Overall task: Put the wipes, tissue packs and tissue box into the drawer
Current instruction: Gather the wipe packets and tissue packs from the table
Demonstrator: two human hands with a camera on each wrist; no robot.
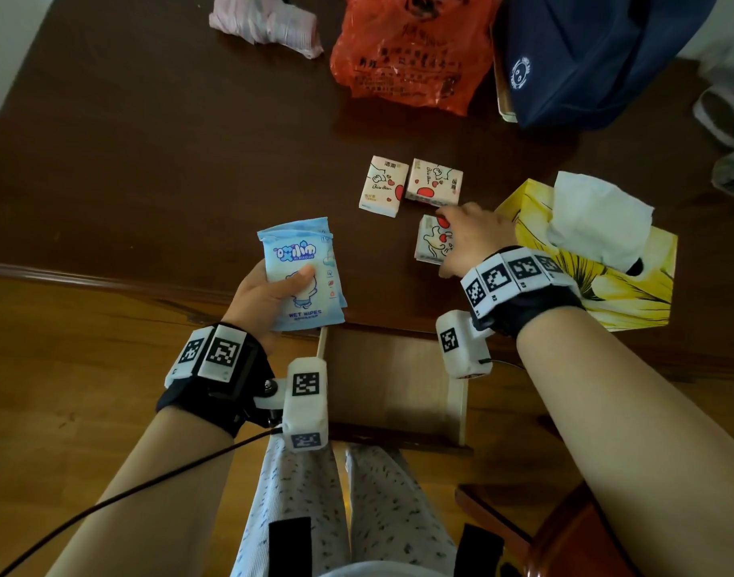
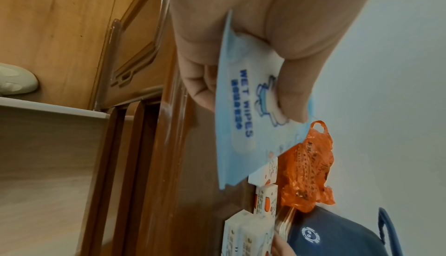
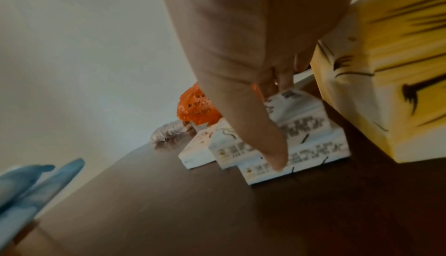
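My left hand (image 1: 282,285) holds blue wet wipes packs (image 1: 301,272) above the table's front edge, thumb on top; the left wrist view shows the wet wipes (image 2: 241,126) pinched between thumb and fingers. My right hand (image 1: 452,239) grips a tissue pack (image 1: 432,243) on the table, thumb at its near edge and fingers at its far edge, as seen on the tissue pack (image 3: 309,157) in the right wrist view. Two more tissue packs (image 1: 383,186) (image 1: 434,182) lie just beyond. The yellow tissue box (image 1: 631,293) stands right of my hand. The drawer (image 1: 390,381) below is pulled open.
On the dark wooden table (image 1: 149,160) at the back lie an orange plastic bag (image 1: 411,52), a navy bag (image 1: 586,56) and a pink wrapped pack (image 1: 269,25). Slippers (image 1: 723,118) sit on the floor at far right. A chair edge (image 1: 565,535) is at lower right.
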